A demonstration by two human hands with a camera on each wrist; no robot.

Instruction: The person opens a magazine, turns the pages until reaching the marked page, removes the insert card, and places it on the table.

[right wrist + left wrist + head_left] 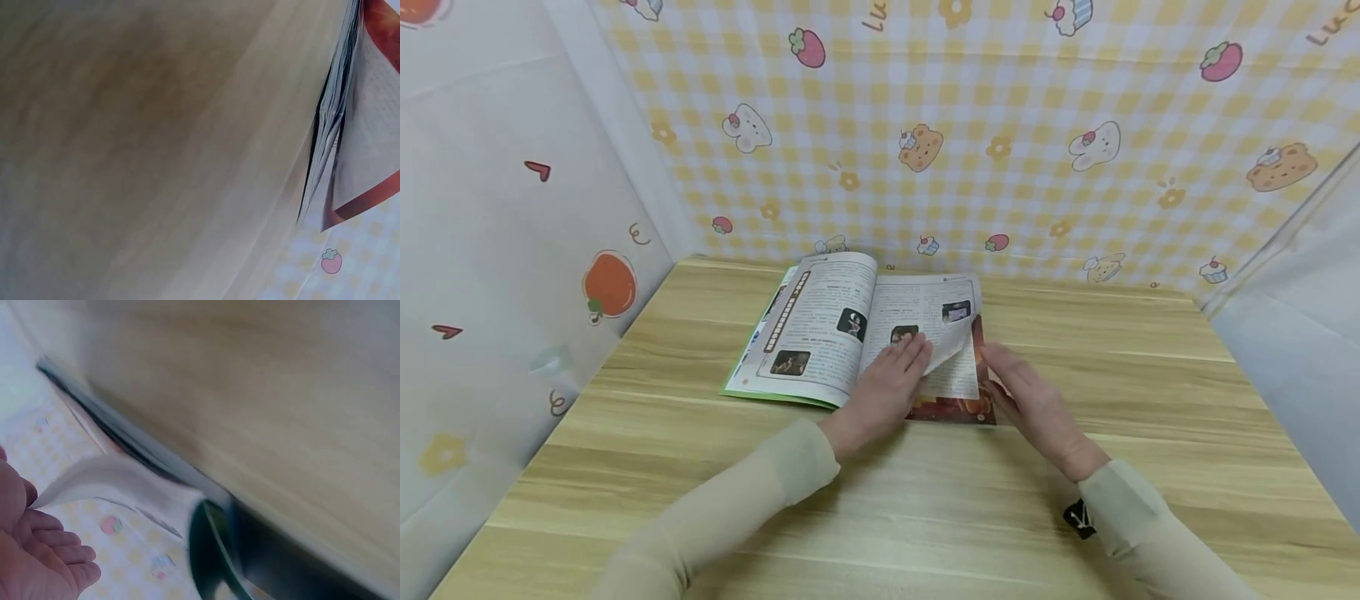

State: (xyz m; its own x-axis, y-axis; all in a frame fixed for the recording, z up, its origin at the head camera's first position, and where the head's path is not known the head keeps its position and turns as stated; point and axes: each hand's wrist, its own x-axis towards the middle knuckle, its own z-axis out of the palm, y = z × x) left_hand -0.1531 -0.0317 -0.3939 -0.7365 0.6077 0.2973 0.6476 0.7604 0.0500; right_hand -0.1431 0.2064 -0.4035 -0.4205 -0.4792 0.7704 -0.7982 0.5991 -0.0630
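1. One open magazine (862,333) is lying near the back of the wooden table (1120,367), close to the yellow checked cloth (985,100). It is sitting in front of the person, maybe so both hands can reach it.
2. The left hand (887,387) is reaching over the magazine's right side and pinching the lifted page (917,292) near its low corner. I think it is holding there because a loose corner is easy to grab.
3. That page is bending up, so the lower page (955,383) and a red-brown border (947,411) are showing underneath.
4. The right hand (1036,408) is waiting just beside the magazine's right edge. Its fingers are stretching out, its thumb is standing a little apart, and it is holding nothing. I cannot tell if the fingertips are touching the paper. Maybe it is staying close to be handy.
5. The left page (816,333) is curving up near the middle fold, probably because paper likes to spring there.
6. Now counting: two hands are working, and two pale sleeves (752,483) are covering the arms. Two small pictures are showing on the left page and two on the lifted one. One small black thing (1079,518) is sitting by the right sleeve.
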